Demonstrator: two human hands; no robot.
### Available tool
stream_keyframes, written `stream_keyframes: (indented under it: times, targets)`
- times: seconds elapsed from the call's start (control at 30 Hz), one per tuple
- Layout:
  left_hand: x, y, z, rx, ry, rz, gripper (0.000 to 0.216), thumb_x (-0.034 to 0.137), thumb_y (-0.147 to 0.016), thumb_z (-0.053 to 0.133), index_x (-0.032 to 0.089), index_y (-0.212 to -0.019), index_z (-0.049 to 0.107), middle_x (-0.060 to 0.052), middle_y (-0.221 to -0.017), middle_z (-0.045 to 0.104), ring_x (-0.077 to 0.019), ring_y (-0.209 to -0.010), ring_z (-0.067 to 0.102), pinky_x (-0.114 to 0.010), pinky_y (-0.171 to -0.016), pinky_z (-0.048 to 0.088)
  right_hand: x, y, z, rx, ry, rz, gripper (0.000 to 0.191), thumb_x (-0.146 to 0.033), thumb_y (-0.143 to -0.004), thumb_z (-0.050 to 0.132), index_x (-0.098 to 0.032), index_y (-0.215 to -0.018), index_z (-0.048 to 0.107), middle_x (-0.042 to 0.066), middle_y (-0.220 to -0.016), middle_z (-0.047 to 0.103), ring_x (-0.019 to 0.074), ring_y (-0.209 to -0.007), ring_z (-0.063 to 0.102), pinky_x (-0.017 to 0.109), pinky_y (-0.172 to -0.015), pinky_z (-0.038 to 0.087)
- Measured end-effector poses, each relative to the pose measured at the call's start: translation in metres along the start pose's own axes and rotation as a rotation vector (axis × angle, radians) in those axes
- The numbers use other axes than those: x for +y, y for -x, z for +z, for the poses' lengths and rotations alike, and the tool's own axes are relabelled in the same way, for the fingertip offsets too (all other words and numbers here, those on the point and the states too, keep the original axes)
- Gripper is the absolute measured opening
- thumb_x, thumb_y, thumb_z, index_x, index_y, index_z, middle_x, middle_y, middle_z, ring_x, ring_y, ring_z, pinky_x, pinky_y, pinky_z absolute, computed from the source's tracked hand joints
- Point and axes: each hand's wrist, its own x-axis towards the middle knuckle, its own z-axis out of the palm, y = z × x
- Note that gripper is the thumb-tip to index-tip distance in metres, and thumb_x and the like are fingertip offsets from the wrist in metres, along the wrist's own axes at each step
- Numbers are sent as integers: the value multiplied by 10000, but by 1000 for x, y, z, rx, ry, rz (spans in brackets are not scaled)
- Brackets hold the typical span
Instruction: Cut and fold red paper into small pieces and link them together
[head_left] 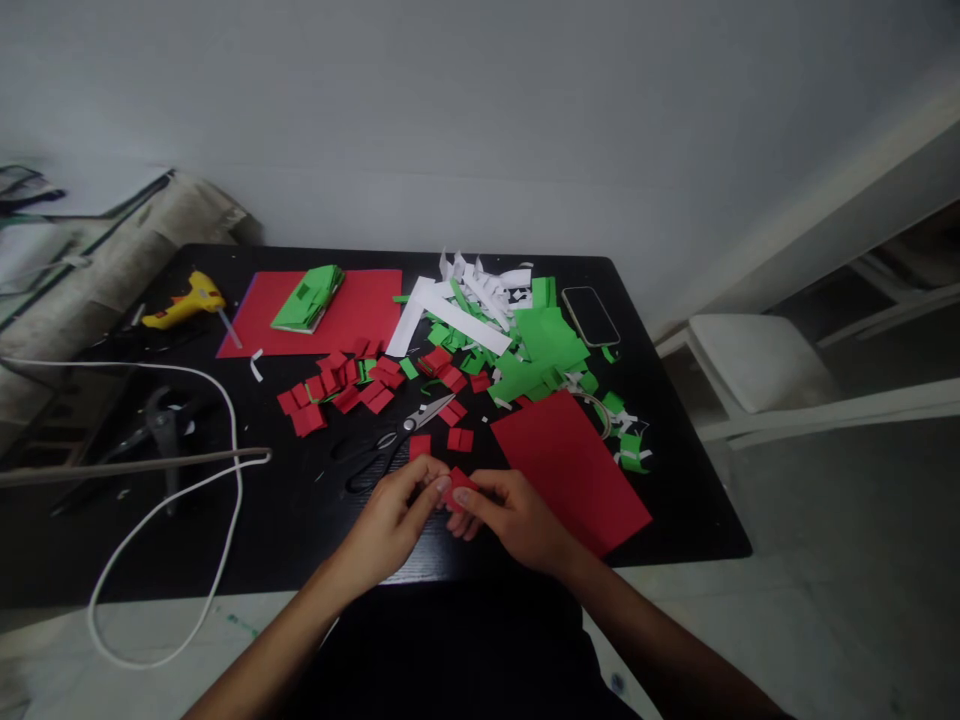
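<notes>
My left hand point(394, 515) and my right hand point(510, 515) meet near the front edge of the black table point(300, 520). Both pinch one small red paper piece point(457, 488) between thumbs and fingers. Just beyond my hands lie black-handled scissors point(390, 440) and loose red squares point(459, 438). A larger red sheet point(570, 465) lies to the right of my right hand. A heap of small red folded pieces point(337, 385) sits further back on the left.
Green paper scraps point(540, 350) and white strips point(465, 300) pile at the back, beside a phone point(591, 315). A yellow glue gun point(184, 302) and a red sheet with green folded paper point(309, 298) lie back left. A white cable point(217, 480) loops left; a white chair point(757, 375) stands right.
</notes>
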Motion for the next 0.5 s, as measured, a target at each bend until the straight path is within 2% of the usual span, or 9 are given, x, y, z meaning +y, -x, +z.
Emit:
stream_keyframes:
  times: [0.17,0.5]
  targets:
    - [-2,0,-2,2,33,-44,283,414,-1036,494,184,-923,615,0,-793,617,-153,-761,581,-271,-721,455,1,-1,-2,-49,-71,30,474,-615,-882,661,-153,-797,721,52,-733,742,163,-630,699,298,-630,568]
    - [-2,0,-5,3,24,-47,280,421,-1016,544,179,-949,668,-15,-834,647,-155,-777,585,-275,-738,463,-2,-3,-6,61,-124,20,374,-538,-853,729,-167,-811,715,12,-687,688,162,-649,687,282,-606,576]
